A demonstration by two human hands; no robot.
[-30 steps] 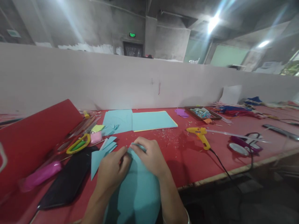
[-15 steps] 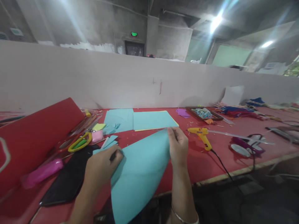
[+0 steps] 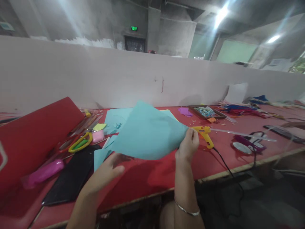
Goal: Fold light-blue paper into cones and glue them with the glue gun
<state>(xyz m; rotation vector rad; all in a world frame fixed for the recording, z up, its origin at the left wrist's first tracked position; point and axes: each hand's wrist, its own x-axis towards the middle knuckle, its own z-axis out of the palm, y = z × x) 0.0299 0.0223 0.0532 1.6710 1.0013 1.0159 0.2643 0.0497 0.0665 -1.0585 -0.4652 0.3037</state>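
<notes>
We seem to be repositioning the blue sheet (image 3: pixel 152 133), right hand (image 3: pixel 189 143) pinching its corner, spread left hand (image 3: pixel 108 171) needing purchase.

- sheet (image 3: pixel 150 133): plain lt blue
- table (image 3: pixel 145 178): red, tan edge
- glue gun (image 3: pixel 206 136): yel; cord (image 3: pixel 224 163): blk
- tray (image 3: pixel 221 117): dk brn; scraps (image 3: pixel 205 111) in it: blue/wht mix
- paper slips (image 3: pixel 185 111): purple
- block (image 3: pixel 98 136): pale pink
- flat pad (image 3: pixel 71 176): blk
- board (image 3: pixel 40 136): red w/ wht curved stripe
- partition (image 3: pixel 119 76): off-wht w/ thin red mark (image 3: pixel 162 86)
- bangle (image 3: pixel 187 211): silver
- exit sign (image 3: pixel 133 28): grn
</notes>
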